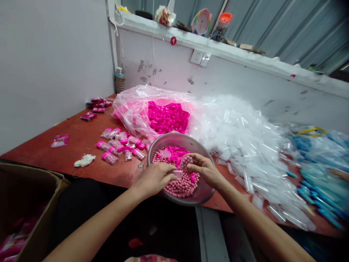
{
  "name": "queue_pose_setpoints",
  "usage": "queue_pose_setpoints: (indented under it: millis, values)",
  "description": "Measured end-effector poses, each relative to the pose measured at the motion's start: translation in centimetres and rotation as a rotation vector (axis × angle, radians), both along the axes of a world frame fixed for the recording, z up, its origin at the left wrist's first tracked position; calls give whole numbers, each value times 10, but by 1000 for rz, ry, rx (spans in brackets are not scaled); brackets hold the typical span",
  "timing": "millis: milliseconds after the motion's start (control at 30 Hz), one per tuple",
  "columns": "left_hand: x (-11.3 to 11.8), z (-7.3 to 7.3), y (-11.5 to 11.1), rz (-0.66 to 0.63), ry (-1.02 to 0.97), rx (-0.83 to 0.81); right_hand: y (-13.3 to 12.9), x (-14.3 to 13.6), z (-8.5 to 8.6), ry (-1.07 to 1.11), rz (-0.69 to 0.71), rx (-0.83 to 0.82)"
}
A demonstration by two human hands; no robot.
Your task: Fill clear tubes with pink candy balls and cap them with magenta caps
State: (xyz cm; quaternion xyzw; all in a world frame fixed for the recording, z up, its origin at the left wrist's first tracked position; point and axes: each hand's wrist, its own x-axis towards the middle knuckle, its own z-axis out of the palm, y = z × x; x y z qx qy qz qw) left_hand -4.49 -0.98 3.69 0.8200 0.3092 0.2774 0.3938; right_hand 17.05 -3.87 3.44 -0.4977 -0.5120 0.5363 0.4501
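Observation:
Over a metal bowl of pink beads, both hands are close together. My left hand is closed on a small clear container, held low near the beads. My right hand pinches a clear container filled with pink beads. Bright pink caps and another clear container lie on the beads. Left of the bowl, several filled containers with pink caps lie on the red table. Behind the bowl is a plastic bag of bright pink caps.
A large heap of clear containers spreads right of the bowl. Blue items and a person's hand are at the far right. A cardboard box stands at lower left; a crumpled white piece lies on the table.

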Motion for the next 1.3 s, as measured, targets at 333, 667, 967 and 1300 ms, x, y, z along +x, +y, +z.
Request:
queue_pose_setpoints:
  millis: [333,667,967,1300]
  values:
    - [34,-23,19,-179,-416,-622,-6,-10,-5,-47,-14,47]
    - [29,-25,29,-269,-208,-445,-12,8,7,-703,286,301]
    - [34,-30,29,-78,-281,-475,-13,25,-6,-758,192,139]
    - [38,-22,26,243,-825,-796,85,13,-35,-1479,437,530]
